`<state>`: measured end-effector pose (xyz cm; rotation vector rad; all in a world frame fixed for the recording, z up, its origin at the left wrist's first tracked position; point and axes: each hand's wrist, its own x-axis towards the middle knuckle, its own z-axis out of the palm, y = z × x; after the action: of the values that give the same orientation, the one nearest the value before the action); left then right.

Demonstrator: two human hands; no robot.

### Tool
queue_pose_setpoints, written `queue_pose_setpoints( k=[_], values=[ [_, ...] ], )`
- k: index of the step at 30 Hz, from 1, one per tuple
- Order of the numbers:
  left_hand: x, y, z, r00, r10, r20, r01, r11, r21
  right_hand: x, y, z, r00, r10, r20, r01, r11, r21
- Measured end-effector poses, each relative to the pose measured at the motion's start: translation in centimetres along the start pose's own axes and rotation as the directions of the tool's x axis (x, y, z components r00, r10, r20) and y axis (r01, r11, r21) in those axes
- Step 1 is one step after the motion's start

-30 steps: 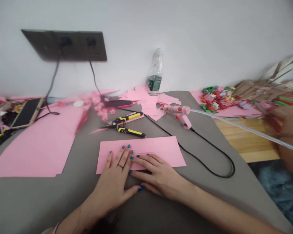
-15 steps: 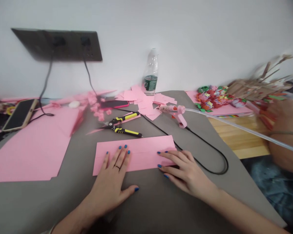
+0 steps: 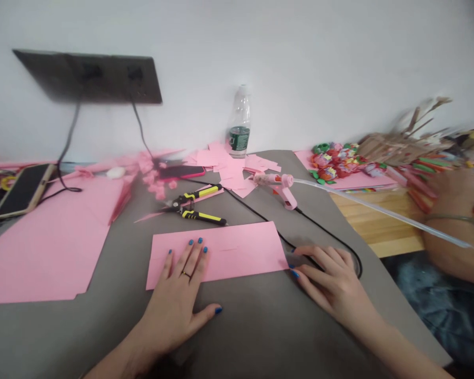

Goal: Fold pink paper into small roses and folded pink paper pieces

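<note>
A pink sheet (image 3: pixel 237 258) lies on a grey mat (image 3: pixel 229 337), long side across, with its near edge toward the person. The left hand (image 3: pixel 174 300) rests on the sheet's left half, palm down, its grip spread flat and pinching nothing; the fingertips press the paper and the thumb lies out on the mat. The right hand (image 3: pixel 332 284) sits just off the sheet's right end, on the mat, its grip loosely curved and open, holding nothing, with the fingertips near the paper's corner.

The sheet looks whole and uncut, with a faint short mark near its middle, so the cutting of this piece seems not yet begun. Beyond the sheet lie yellow-and-black snips (image 3: pixel 193 208), and further on a loose heap of cut pink squares (image 3: pixel 229 168), which suggests that some paper has been cut already. Further right of that heap, a pink glue gun (image 3: pixel 284 192) lies on its side, its black cord (image 3: pixel 327 234) curving down toward the right hand. Past the sheet's right end, on the wooden table (image 3: pixel 395 237), sit colourful paper flowers (image 3: pixel 335 168), and another person's hand (image 3: pixel 452 192) works among strips there. Left of the sheet lie large pink sheets (image 3: pixel 51 242)
</note>
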<state>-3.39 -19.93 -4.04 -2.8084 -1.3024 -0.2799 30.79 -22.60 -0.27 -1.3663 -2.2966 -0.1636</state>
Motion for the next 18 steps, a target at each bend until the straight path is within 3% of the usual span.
queue_pose_setpoints(
  k=[4, 6, 9, 13, 18],
  values=[
    [0.0, 0.0, 0.0, 1.000, 0.009, 0.007, -0.010, 1.000, 0.018, 4.1, -3.1, 1.5, 0.995, 0.035, -0.092, -0.024, 0.993, 0.117],
    [0.0, 0.0, -0.1, 1.000, 0.011, 0.013, -0.012, 1.000, 0.025, 6.5, -5.1, 3.3, 0.999, -0.007, -0.041, 0.015, 0.980, 0.196],
    [0.0, 0.0, 0.0, 1.000, 0.010, 0.021, -0.011, 0.999, 0.032, 9.0, -7.5, 6.8, 0.993, -0.093, 0.068, 0.084, 0.989, 0.123],
    [0.0, 0.0, 0.1, 1.000, 0.014, 0.005, -0.014, 1.000, 0.025, 9.5, -8.3, 9.8, 0.983, -0.066, 0.172, 0.067, 0.998, 0.001],
    [-1.7, -1.1, -0.3, 1.000, 0.004, 0.011, -0.004, 1.000, 0.009, 8.8, -7.7, 10.5, 0.974, -0.040, 0.224, 0.049, 0.998, -0.035]
  ],
)
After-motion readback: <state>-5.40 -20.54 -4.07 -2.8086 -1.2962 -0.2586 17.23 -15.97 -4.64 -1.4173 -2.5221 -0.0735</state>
